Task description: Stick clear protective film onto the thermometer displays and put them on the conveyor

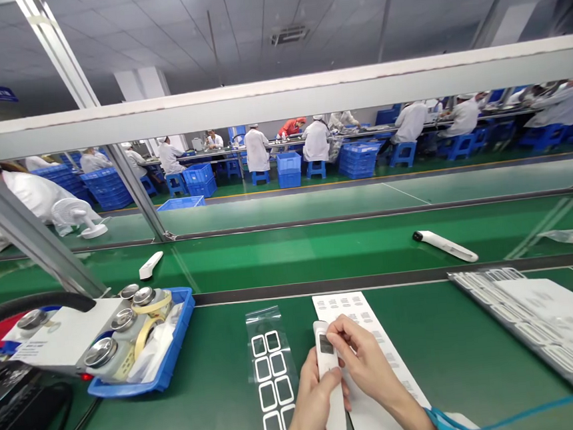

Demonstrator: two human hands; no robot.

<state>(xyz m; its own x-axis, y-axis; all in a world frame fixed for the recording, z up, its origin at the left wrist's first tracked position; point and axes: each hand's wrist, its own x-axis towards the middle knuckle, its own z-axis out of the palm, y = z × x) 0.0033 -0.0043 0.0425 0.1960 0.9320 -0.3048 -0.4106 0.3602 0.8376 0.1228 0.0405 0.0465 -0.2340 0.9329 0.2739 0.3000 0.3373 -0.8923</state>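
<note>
My left hand [314, 403] is wrapped round a white handheld device [334, 408], which looks like a forehead thermometer with a small dark display near its top end. The fingertips of my right hand [363, 352] are pinched together at the display's right edge. Whatever lies between them is too small or hidden to make out. Under my right hand a white sheet [341, 299] printed with rows of small grey labels runs down the bench. Left of the device is a clear bag strip [263, 317] with white rounded square frames [264, 367].
A blue tray [177, 338] of metal-lidded jars and tape rolls stands left. Two more white devices lie on the green belt, one left [151, 265], one right [446, 246]. A stack of white frame sheets [516, 315] lies right. A blue cord [534, 412] trails from my right wrist.
</note>
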